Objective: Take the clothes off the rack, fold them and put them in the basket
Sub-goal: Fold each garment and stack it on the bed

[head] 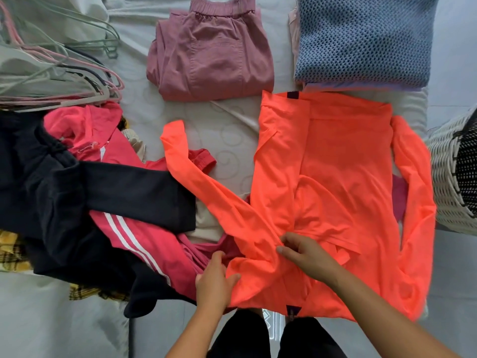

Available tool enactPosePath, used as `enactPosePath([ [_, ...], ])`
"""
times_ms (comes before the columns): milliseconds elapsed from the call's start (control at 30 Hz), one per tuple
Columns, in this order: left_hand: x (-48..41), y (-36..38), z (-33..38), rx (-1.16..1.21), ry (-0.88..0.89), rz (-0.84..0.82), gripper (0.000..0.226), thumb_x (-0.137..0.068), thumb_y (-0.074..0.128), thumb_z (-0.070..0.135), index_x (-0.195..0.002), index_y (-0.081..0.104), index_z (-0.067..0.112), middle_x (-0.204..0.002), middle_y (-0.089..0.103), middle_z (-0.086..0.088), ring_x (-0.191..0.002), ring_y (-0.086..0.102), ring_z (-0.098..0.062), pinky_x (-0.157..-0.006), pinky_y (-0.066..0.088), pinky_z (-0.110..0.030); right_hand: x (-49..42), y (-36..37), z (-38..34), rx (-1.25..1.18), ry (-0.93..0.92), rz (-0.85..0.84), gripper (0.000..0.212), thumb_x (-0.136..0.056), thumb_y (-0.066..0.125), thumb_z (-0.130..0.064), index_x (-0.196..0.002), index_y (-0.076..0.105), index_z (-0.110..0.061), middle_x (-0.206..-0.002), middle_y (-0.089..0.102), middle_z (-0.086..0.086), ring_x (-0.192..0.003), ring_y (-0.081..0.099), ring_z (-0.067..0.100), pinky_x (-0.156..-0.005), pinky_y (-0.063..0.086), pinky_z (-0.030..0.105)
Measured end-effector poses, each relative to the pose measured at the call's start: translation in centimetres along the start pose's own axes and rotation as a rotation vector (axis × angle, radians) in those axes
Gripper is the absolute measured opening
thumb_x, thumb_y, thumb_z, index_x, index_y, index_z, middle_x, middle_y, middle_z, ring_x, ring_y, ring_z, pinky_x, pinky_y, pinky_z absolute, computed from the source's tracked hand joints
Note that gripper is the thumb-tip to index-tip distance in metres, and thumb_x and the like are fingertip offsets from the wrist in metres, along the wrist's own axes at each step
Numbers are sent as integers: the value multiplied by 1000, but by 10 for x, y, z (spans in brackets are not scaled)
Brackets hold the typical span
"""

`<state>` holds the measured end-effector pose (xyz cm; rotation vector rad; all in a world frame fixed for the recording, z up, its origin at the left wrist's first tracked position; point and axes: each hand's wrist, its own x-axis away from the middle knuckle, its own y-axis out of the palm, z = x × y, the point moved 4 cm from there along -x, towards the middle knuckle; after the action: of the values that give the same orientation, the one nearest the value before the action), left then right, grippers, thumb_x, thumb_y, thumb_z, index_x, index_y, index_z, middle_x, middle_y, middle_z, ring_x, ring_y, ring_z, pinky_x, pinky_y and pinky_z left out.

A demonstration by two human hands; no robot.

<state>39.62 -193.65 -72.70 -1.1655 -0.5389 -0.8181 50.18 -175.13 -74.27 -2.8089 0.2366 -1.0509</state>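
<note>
A bright orange long-sleeved jacket (335, 182) lies spread on the white bed, one sleeve stretched out to the left. My left hand (214, 282) grips its near left edge, thumb over the fabric. My right hand (304, 251) pinches a fold of the jacket at the base of that sleeve. A white woven basket (449, 177) stands at the right edge of the bed. Folded mauve trousers (211, 55) and a folded blue knit (361, 40) lie at the far side.
A heap of unfolded clothes lies at the left: a black garment (77, 202), a pink striped jacket (144, 236) and a yellow checked piece (13, 251). Several empty hangers (59, 65) are piled at the far left. My dark-trousered legs stand against the near bed edge.
</note>
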Motion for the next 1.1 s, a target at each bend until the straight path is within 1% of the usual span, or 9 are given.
enactPosePath([
  [67,-1,-3,1,80,49,-38,26,-81,66,16,-89,48,33,-69,49,11,-69,50,-7,-90,43,-37,3,-2,-1,-35,4,14,11,-90,60,-22,-80,56,-25,-67,46,-9,-62,41,-1,-64,33,26],
  [233,16,5,6,143,247,-165,21,-74,61,20,-66,50,37,-81,50,13,-74,47,1,-76,36,-20,9,-8,1,-96,42,40,22,-86,57,-36,-89,61,-15,-76,55,2,-70,47,7,-67,37,29],
  [400,64,53,-6,157,248,-615,36,-72,54,36,-102,43,52,-85,54,20,-71,51,-3,-74,44,-26,10,-13,12,-83,80,40,12,-90,59,-10,-88,61,-21,-59,51,-8,-56,43,0,-58,35,18],
  [500,67,73,-20,-38,135,-726,90,-83,59,31,-147,-4,34,-138,38,15,-122,48,-10,-98,38,-21,11,-8,23,9,124,2,24,-87,61,-9,-82,57,-32,-58,56,-8,-55,50,-2,-63,41,23],
  [567,53,63,-14,116,99,-628,84,-79,65,33,-144,12,33,-131,40,16,-119,50,-5,-100,39,-19,10,-4,27,66,145,11,23,-86,64,-15,-80,55,-35,-66,58,-9,-59,52,-4,-65,40,20],
  [700,-1,-7,1,248,43,-112,23,-81,70,29,-93,50,29,-82,61,4,-80,62,-18,-75,51,-33,9,2,24,128,135,63,23,-83,69,-24,-78,51,-36,-71,58,-10,-67,53,-4,-66,39,20],
  [833,-80,-116,30,369,29,493,42,-81,71,26,-109,47,4,-104,50,-9,-87,53,-22,-84,45,-37,8,9,22,261,118,84,12,-82,68,-26,-88,57,-24,-78,60,-5,-74,53,8,-71,38,28],
  [967,-145,-150,71,-12,-53,477,61,-81,64,49,-120,47,5,-126,46,-16,-115,48,-33,-90,41,-42,7,14,24,325,102,132,18,-84,65,-27,-96,60,-15,-83,60,-1,-83,54,16,-72,36,31],
  [1100,-171,-166,70,48,-68,484,23,-89,54,26,-98,64,7,-109,62,-20,-104,58,-37,-82,46,-39,6,16,29,330,122,154,21,-83,64,-32,-97,60,-16,-80,54,-6,-82,51,14,-70,34,30],
])
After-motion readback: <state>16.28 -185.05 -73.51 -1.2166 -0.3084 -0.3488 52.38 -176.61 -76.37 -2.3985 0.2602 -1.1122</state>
